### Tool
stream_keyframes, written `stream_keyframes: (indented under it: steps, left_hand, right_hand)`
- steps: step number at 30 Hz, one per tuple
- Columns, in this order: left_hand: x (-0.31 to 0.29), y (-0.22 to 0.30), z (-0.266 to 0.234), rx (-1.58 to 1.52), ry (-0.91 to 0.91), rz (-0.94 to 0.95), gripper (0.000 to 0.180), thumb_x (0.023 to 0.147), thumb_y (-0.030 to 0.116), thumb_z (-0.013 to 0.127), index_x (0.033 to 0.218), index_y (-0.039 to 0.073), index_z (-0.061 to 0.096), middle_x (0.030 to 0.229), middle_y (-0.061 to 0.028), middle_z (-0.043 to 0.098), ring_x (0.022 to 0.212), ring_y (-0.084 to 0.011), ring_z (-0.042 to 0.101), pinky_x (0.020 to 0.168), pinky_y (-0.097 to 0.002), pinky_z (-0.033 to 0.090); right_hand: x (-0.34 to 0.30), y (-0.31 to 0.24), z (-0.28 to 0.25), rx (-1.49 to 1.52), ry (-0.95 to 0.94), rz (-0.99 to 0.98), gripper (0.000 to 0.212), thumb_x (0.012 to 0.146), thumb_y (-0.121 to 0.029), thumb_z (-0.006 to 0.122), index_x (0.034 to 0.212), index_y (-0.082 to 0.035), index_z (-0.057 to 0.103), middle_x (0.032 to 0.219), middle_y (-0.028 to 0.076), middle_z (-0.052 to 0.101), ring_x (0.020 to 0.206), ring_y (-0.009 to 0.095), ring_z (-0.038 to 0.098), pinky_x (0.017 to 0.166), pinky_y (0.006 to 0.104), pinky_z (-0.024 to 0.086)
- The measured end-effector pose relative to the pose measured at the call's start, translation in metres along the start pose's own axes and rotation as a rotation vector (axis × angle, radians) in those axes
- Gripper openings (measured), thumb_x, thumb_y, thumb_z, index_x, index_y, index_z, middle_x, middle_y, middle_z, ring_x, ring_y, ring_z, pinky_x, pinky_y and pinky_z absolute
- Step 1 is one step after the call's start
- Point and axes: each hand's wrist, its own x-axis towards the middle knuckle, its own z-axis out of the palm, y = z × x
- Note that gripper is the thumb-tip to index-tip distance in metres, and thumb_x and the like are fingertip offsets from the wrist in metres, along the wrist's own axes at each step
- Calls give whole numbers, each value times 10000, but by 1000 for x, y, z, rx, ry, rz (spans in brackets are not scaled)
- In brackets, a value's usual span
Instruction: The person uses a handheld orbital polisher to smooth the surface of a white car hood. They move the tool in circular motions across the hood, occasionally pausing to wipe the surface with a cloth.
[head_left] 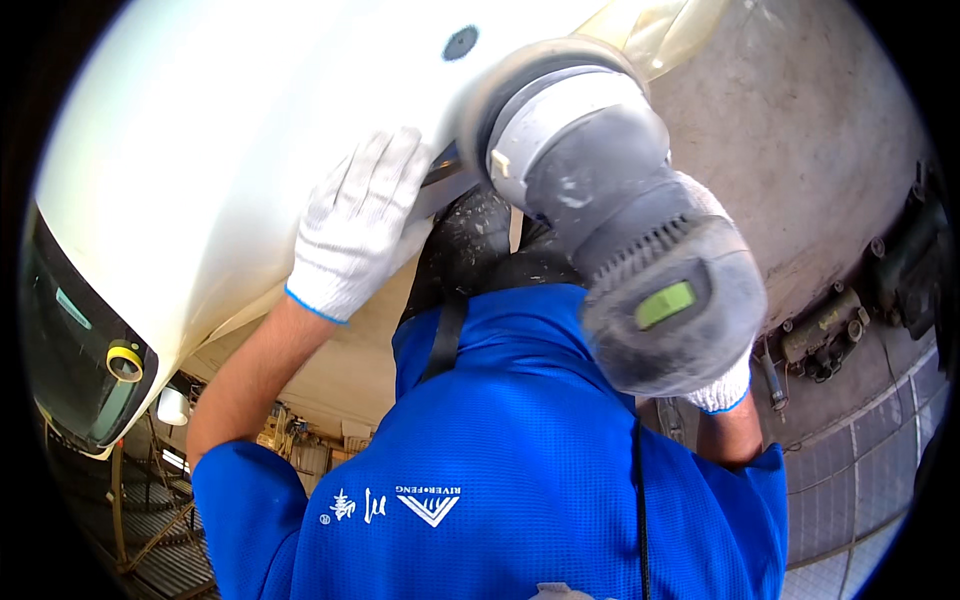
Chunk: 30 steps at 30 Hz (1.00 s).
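Note:
My left hand (358, 225), in a white knit glove with a blue cuff, lies flat with its fingers stretched out on a glossy white vehicle body panel (240, 130). My right hand (728, 388), gloved the same way, is wrapped round a grey power sander (625, 215) with a green patch on its end. The tool's body hides most of those fingers. Its round pad (480, 125) is at the panel's edge, just right of my left hand; whether it touches cannot be made out. A dark round spot (460, 43) shows on the panel beyond the pad.
Translucent yellowish film (670, 35) hangs at the panel's far edge. A yellow tape roll (124, 361) sits by a dark window (65, 325) at the left. Dark machine parts (825, 330) lie at the right on the grey floor (770, 130).

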Motion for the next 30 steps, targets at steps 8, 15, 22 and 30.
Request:
stream_keyframes:
  steps: [8,15,22,30]
  left_hand:
    - [-34,-5,23,39,219,20,501,767,109,724,1266,131,687,1368,-25,617,1277,-215,565,1034,-373,467]
    - [-31,-5,26,11,290,25,492,801,77,697,1290,97,653,1341,-52,633,1242,-236,592,965,-384,516]
    - [-27,-3,27,-63,359,4,472,757,33,722,1224,97,689,1336,-47,626,1241,-238,594,985,-376,521]
    - [-30,-7,30,-317,456,-27,479,703,9,730,1169,116,711,1295,-101,665,1188,-294,632,993,-449,520]
  right_hand:
    - [37,-16,16,-285,-47,-302,974,702,-255,918,1509,-57,410,1434,201,573,1217,347,655,1025,420,548]
    - [29,-31,13,-527,-46,-126,981,713,-227,923,1508,-18,388,1362,208,626,1195,304,671,1010,427,557]
    - [31,-28,8,-879,23,-304,725,696,-156,904,1324,2,577,1215,187,707,1093,247,714,916,376,575]
    - [37,-24,19,-860,145,-203,502,754,-156,829,1209,-36,652,1109,142,740,1037,284,720,909,371,556]
